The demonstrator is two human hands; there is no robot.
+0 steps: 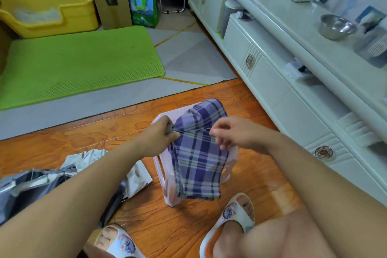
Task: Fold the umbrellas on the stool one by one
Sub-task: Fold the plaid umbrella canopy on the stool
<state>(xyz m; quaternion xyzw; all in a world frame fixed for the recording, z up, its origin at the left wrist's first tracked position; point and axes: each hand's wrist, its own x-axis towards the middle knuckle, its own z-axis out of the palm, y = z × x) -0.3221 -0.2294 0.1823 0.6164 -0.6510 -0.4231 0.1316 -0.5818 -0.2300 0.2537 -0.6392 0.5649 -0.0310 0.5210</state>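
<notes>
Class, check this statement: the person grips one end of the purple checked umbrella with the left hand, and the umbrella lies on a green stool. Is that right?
Not quite. The head view shows the stool is pale pink, not green; the green thing is the mat farther back on the floor. The rest holds: the left hand grips one end of the purple checked umbrella, which lies on the stool.

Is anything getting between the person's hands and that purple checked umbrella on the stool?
Nothing visible does. The left hand already grips the umbrella at its end, and the right hand pinches its cloth. The umbrella lies draped over the pink stool.
</notes>
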